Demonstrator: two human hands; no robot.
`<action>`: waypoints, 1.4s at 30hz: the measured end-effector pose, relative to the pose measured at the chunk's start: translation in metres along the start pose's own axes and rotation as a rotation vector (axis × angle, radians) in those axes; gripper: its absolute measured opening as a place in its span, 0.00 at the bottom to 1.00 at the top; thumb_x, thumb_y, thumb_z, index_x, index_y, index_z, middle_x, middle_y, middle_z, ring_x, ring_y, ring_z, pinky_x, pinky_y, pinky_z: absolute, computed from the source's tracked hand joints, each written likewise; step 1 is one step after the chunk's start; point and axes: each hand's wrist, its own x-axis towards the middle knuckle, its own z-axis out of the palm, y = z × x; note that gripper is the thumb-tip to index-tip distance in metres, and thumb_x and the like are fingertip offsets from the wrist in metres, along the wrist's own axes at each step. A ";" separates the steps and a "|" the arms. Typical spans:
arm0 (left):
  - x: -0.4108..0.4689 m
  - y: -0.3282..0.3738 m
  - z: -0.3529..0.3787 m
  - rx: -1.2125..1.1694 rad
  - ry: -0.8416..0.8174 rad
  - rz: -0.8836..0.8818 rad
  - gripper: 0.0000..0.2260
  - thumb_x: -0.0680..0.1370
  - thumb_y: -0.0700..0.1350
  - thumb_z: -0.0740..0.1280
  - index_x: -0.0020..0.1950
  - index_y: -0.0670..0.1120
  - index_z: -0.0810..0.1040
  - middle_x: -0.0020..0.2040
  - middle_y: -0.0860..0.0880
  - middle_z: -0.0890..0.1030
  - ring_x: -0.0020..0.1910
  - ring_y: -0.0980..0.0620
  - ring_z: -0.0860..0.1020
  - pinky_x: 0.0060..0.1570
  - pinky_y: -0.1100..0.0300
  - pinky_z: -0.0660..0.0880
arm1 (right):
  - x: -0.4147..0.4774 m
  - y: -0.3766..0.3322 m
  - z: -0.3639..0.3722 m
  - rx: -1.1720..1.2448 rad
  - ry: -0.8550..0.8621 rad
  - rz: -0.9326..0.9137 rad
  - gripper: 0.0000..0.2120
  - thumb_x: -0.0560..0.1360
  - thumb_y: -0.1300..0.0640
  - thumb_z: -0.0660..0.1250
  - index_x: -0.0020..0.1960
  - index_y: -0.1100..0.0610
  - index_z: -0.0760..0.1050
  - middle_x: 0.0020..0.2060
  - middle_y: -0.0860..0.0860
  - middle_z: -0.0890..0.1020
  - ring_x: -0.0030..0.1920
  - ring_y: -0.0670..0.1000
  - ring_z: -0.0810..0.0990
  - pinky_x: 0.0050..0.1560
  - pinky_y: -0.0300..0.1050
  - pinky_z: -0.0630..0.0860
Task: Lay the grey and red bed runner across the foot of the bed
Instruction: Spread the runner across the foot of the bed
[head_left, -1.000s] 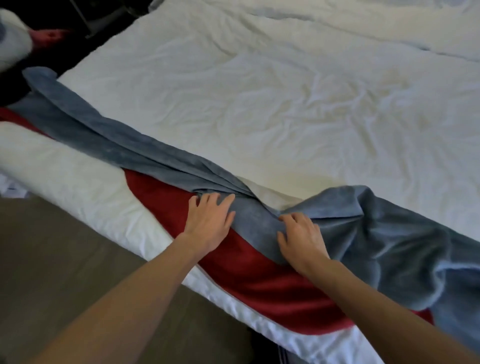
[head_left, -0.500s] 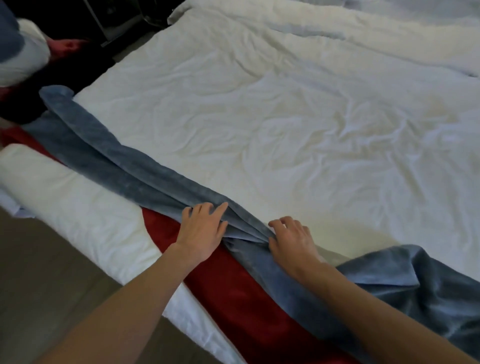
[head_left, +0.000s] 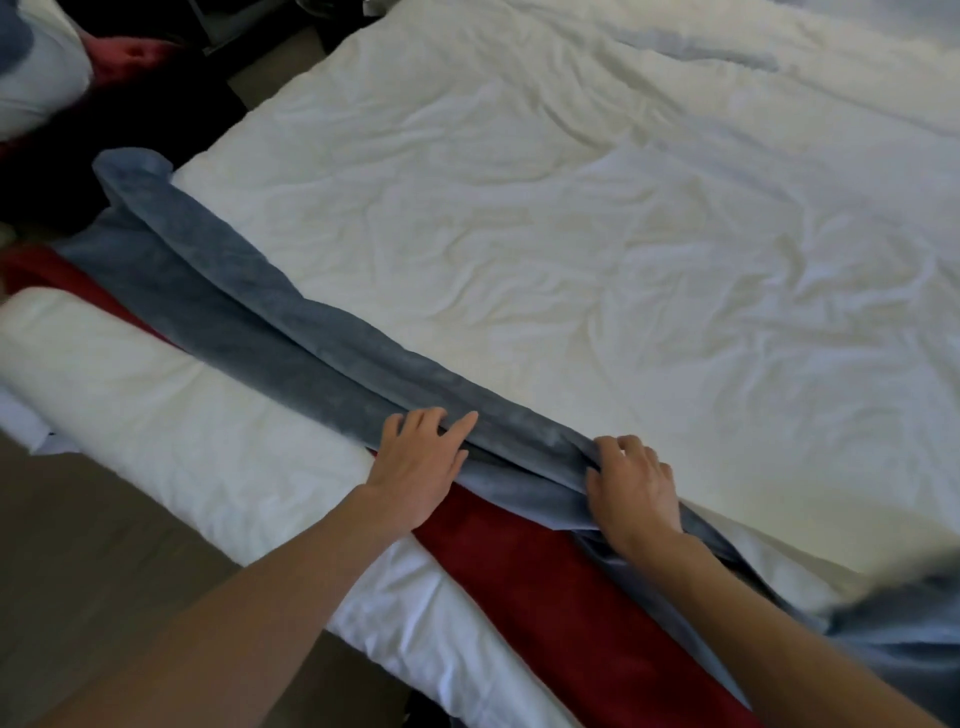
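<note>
The left hand (head_left: 421, 470) lies flat, fingers spread, pressing the grey and red velvety bed runner (head_left: 291, 332); the right hand (head_left: 631, 491) curls around a bunched grey fold, gripping it; the runner stretches twisted along the foot of the white, wrinkled-sheeted bed (head_left: 597, 234).

Matt plush bed runner (head_left: 291, 332) on creased cotton duvet (head_left: 571, 234)

A brown floor (head_left: 104, 530) lies at lower left, and a white pillow (head_left: 41, 78) with a red cushion (head_left: 130, 57) sits at upper left.
</note>
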 end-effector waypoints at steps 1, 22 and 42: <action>0.005 -0.007 -0.001 0.000 0.001 0.015 0.21 0.82 0.53 0.52 0.75 0.54 0.56 0.67 0.48 0.68 0.66 0.49 0.67 0.65 0.51 0.60 | 0.002 -0.001 0.001 0.008 -0.002 0.052 0.12 0.77 0.56 0.57 0.60 0.55 0.70 0.56 0.54 0.75 0.54 0.57 0.73 0.55 0.50 0.68; 0.160 0.004 0.024 0.017 -0.057 0.078 0.06 0.80 0.47 0.58 0.51 0.53 0.74 0.51 0.52 0.74 0.51 0.49 0.72 0.59 0.50 0.63 | 0.099 0.030 0.000 0.043 -0.014 0.085 0.08 0.75 0.64 0.58 0.51 0.54 0.66 0.45 0.52 0.76 0.39 0.54 0.69 0.42 0.46 0.63; 0.329 0.028 0.011 0.087 0.030 0.125 0.11 0.76 0.37 0.64 0.53 0.51 0.75 0.50 0.51 0.77 0.53 0.47 0.72 0.56 0.50 0.62 | 0.238 0.066 -0.021 0.096 0.092 0.243 0.09 0.73 0.68 0.57 0.49 0.56 0.68 0.40 0.53 0.76 0.39 0.56 0.71 0.47 0.50 0.67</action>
